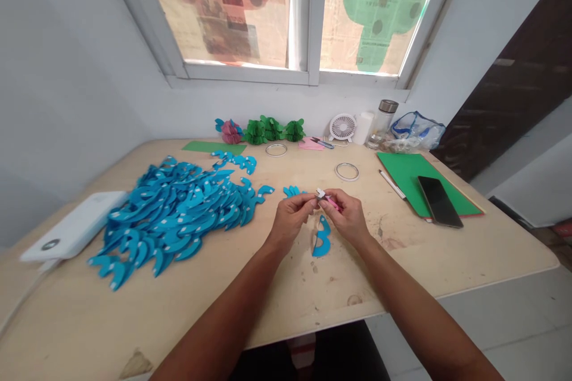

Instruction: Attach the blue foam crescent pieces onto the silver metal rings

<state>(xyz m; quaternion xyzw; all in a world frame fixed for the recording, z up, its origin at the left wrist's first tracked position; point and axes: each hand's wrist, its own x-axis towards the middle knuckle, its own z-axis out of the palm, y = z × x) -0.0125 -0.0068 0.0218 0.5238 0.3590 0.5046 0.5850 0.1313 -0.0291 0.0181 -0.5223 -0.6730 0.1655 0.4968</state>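
Note:
My left hand (291, 219) and my right hand (347, 217) meet over the middle of the table, fingertips nearly touching. In my right hand is a small pink-handled tool (334, 203); its exact kind is unclear. Between the fingertips shows a small white piece (320, 193), with my left thumb and forefinger pinched at its edge. Below them on the table lies a wavy blue paper cutout (322, 238) with white squares. More blue paper strips (292, 191) show just behind my left hand. Left of the hands spreads a large heap of blue cutouts (179, 214) with similar white squares.
A white power bank (74, 226) with a cable lies at far left. Two rings (347, 172), paper ornaments (270, 130), scissors (322, 143), a small fan (343, 127) and a bottle (382, 125) stand behind. At right are a pen (392, 184), green sheets (404, 175) and a phone (440, 201).

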